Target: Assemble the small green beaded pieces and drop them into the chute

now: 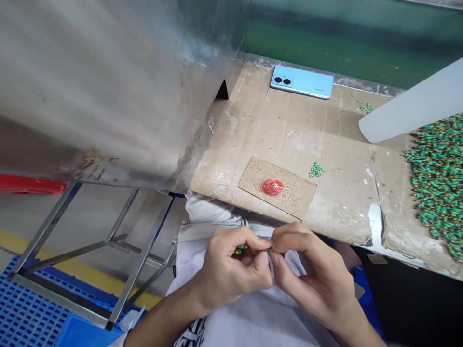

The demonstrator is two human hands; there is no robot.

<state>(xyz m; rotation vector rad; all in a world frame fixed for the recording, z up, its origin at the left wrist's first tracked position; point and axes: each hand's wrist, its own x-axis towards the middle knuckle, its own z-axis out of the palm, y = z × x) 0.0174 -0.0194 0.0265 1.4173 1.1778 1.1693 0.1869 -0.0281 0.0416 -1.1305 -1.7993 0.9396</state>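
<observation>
My left hand and my right hand meet in front of my body, just below the table's front edge. Thumb and forefinger of each are pinched together at one small green piece, mostly hidden by the fingertips. More tiny green pieces show inside the curl of my left fingers. Beyond the hands, a glossy red-orange blob sits on a rectangle of brown cardboard. A little cluster of green pieces lies behind it to the right.
Brown sheeting covers the worktable. A large heap of green and gold pieces spreads at the right, beneath a white tube. At the back lies a light-blue phone. Sheet metal stands left, above a metal frame.
</observation>
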